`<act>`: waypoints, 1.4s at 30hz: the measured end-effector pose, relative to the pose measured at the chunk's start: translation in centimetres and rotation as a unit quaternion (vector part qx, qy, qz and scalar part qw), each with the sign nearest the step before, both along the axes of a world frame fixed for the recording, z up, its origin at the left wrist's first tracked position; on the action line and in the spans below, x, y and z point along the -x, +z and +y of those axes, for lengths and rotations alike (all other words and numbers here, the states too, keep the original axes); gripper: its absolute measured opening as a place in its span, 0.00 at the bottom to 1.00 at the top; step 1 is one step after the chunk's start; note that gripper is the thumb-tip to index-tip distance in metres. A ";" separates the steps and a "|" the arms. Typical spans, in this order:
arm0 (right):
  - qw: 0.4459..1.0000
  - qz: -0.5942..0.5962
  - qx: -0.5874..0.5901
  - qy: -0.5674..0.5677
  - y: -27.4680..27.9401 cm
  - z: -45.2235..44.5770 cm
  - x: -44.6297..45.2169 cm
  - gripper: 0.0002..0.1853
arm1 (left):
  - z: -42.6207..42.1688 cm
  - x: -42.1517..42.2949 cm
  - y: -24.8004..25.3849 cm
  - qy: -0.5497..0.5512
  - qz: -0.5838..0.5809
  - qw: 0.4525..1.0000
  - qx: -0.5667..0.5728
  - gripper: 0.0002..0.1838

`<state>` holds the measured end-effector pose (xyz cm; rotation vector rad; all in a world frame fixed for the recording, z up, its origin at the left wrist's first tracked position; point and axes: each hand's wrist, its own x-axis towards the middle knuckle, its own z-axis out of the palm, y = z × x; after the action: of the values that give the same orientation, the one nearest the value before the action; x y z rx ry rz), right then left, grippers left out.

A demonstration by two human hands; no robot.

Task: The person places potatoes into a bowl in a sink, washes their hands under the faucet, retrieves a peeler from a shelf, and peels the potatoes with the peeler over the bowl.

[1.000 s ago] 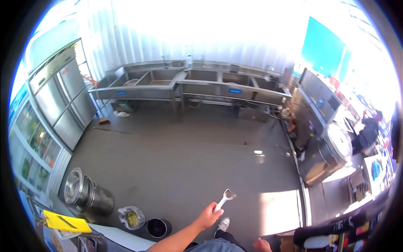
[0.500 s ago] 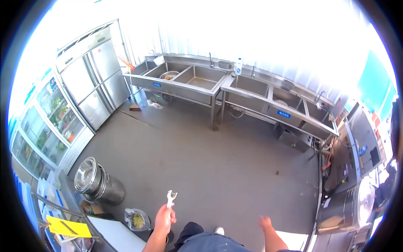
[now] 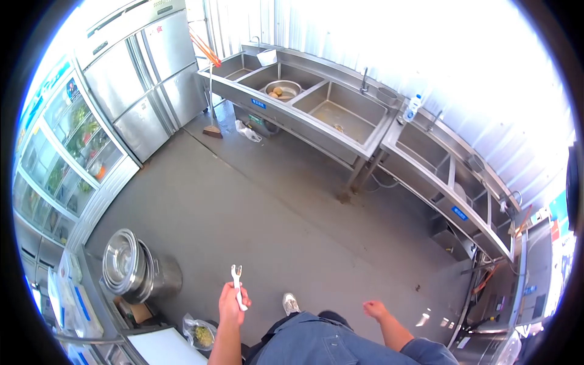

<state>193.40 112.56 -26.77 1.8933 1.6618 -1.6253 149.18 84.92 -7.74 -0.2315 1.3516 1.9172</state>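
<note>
My left hand point(image 3: 231, 302) is closed around the white handle of a peeler point(image 3: 237, 287), whose forked metal head points up, away from me. Below and left of it lies a clear plastic bag point(image 3: 199, 333) with yellow-green scraps inside. My right hand point(image 3: 375, 309) hangs over the floor at the lower right with its fingers curled; whether anything is inside them is too small to make out. A metal bowl point(image 3: 283, 90) with round brownish items sits in a left sink basin.
Steel sinks point(image 3: 340, 146) run along the back wall. At the left stand a steel refrigerator point(image 3: 143, 97) and a glass-door cooler point(image 3: 73, 146). Steel pots point(image 3: 164, 277) stand at the lower left, beside a white board point(image 3: 161, 348). A broom point(image 3: 212, 131) leans near the refrigerator.
The view has swung left and moved nearer the sinks. My left hand still holds the peeler, now more upright. My right arm shows more fully than at first.
</note>
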 end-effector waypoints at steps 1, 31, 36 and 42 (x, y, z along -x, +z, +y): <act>0.999 -0.006 0.034 -0.029 -1.2 1.3 0.0 0.15 | 2.5 2.7 1.1 -0.007 0.017 1.000 0.009 0.07; 0.945 0.220 -0.232 0.066 5.4 74.8 101.5 0.26 | 68.4 81.7 -6.0 -0.030 0.044 0.997 0.052 0.08; 0.938 0.189 -0.278 0.080 -1.4 82.0 109.6 0.27 | 78.2 91.6 -5.3 -0.069 0.021 0.993 0.091 0.08; 0.986 0.104 -0.131 0.013 -6.6 87.6 116.9 0.27 | 84.8 97.9 -6.7 -0.135 0.012 0.978 0.161 0.08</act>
<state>76.46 200.14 -33.35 1.8556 2.0658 -1.7201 51.26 169.67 -14.41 -0.1723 1.6182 1.4793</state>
